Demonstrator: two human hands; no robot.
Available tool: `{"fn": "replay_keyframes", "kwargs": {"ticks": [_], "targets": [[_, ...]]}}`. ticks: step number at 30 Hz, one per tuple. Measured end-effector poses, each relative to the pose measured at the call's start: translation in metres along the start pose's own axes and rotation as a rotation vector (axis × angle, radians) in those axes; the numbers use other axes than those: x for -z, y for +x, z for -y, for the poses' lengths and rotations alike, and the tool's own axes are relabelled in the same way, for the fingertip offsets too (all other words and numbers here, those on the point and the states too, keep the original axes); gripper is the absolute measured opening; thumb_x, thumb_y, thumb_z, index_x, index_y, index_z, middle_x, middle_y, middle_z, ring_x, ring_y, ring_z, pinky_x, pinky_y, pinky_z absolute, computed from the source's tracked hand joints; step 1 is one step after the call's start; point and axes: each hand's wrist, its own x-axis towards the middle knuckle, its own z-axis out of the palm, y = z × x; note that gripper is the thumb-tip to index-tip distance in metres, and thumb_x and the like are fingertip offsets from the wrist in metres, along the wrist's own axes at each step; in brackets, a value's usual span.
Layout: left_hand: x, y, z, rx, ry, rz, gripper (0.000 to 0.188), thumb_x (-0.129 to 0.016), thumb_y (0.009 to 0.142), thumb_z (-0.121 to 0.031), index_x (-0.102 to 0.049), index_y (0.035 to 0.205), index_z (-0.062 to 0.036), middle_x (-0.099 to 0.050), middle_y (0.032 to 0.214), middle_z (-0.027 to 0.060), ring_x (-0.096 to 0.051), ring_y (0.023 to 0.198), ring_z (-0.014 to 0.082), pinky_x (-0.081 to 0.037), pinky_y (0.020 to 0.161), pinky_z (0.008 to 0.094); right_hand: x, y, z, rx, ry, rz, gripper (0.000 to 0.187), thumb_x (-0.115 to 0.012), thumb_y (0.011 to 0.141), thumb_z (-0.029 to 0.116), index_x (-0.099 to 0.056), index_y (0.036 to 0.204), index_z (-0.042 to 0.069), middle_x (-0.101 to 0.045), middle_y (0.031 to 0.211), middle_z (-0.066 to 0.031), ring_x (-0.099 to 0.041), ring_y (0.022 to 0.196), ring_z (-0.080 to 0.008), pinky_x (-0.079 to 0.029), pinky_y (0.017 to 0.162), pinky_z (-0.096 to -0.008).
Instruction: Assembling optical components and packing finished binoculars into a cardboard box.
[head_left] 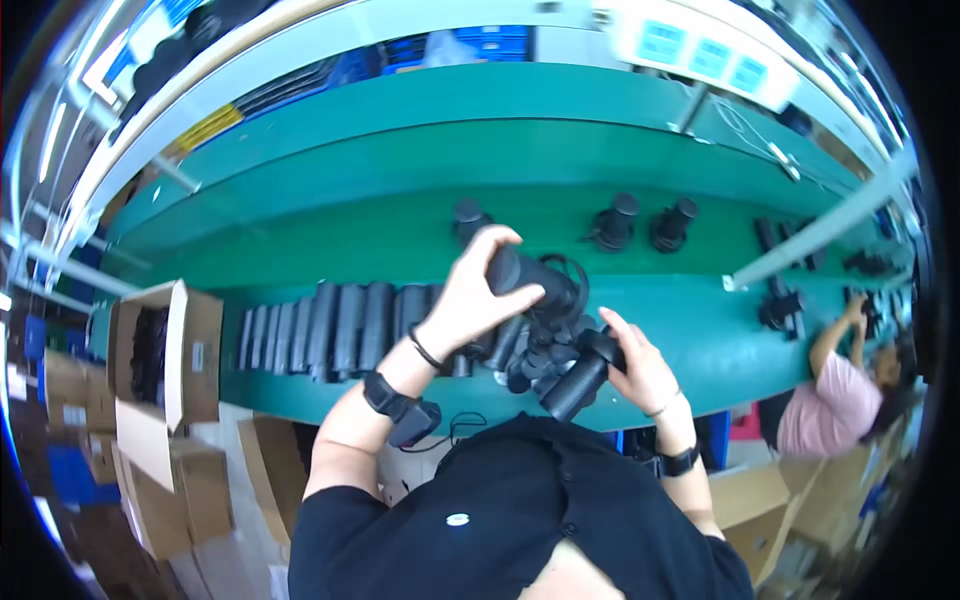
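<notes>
My left hand (468, 295) is closed round a smooth black cylinder (518, 268), held tilted above the bench with thumb and fingers on its sides. Lower and to the right, my right hand (642, 372) grips the wider collar end of a black cylinder with a textured wall (577, 388); its other end points toward my body. Between the hands lies a heap of small black round parts (535, 355), partly hidden by what I hold. Left of it runs a row of black cylinders (325, 325) laid side by side, its right end partly covered by my left forearm.
Black stepped pieces (613, 225) stand farther back on the green bench (400, 230). An open cardboard box (200, 360) is at the left end. At far right a person in a pink top (830, 405) handles black parts. A metal post (820, 225) slants over the bench's right side.
</notes>
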Motion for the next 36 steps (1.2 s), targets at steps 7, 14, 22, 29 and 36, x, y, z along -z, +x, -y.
{"fn": "replay_keyframes", "kwargs": {"ticks": [7,14,22,29,36], "targets": [[0.152,0.020,0.093,0.058,0.624,-0.444,0.051,-0.083,0.069,-0.026,-0.055,0.107,-0.0062,-0.059,0.094,0.0117,-0.059,0.089,0.0252,-0.049,0.079,0.0348,-0.013,0.001,-0.001,-0.031,-0.005,-0.079,0.068,-0.062,0.072,-0.003,-0.044,0.137,0.010,-0.059,0.105,-0.0200,-0.060,0.095,-0.0392,-0.051,0.082,-0.0417],[0.211,0.041,0.287,0.365,0.854,-0.281,0.060,-0.085,0.061,-0.032,-0.059,0.107,-0.0031,-0.065,0.105,0.0208,-0.062,0.097,0.0392,-0.051,0.084,0.0458,-0.010,-0.018,-0.010,-0.138,-0.061,-0.106,0.063,-0.058,0.071,0.000,-0.048,0.132,0.010,-0.058,0.116,-0.0196,-0.059,0.102,-0.0403,-0.051,0.085,-0.0437],[0.237,0.011,0.358,0.593,0.780,-0.372,0.070,-0.089,0.057,-0.030,-0.057,0.115,-0.0055,-0.065,0.113,0.0189,-0.063,0.104,0.0357,-0.051,0.090,0.0461,-0.015,-0.024,-0.027,-0.135,-0.037,-0.258,0.052,-0.060,0.071,0.002,-0.053,0.123,0.008,-0.060,0.108,-0.0181,-0.060,0.096,-0.0388,-0.051,0.081,-0.0432],[0.218,0.035,0.312,0.312,0.947,-0.331,0.065,-0.083,0.065,-0.036,-0.061,0.117,-0.0051,-0.065,0.112,0.0177,-0.060,0.109,0.0356,-0.048,0.096,0.0426,-0.026,-0.010,-0.018,-0.151,0.121,-0.438,0.044,-0.066,0.071,-0.003,-0.060,0.115,0.001,-0.062,0.099,-0.0160,-0.064,0.089,-0.0274,-0.051,0.077,-0.0329],[0.210,0.004,0.287,0.551,0.725,-0.283,0.067,-0.079,0.073,-0.030,-0.052,0.131,-0.0098,-0.056,0.121,0.0247,-0.053,0.116,0.0390,-0.045,0.100,0.0442,-0.052,0.017,-0.009,-0.124,0.161,-0.268,0.045,-0.066,0.070,-0.005,-0.061,0.114,0.002,-0.058,0.093,-0.0078,-0.050,0.066,-0.0100,-0.043,0.057,-0.0202]]}}
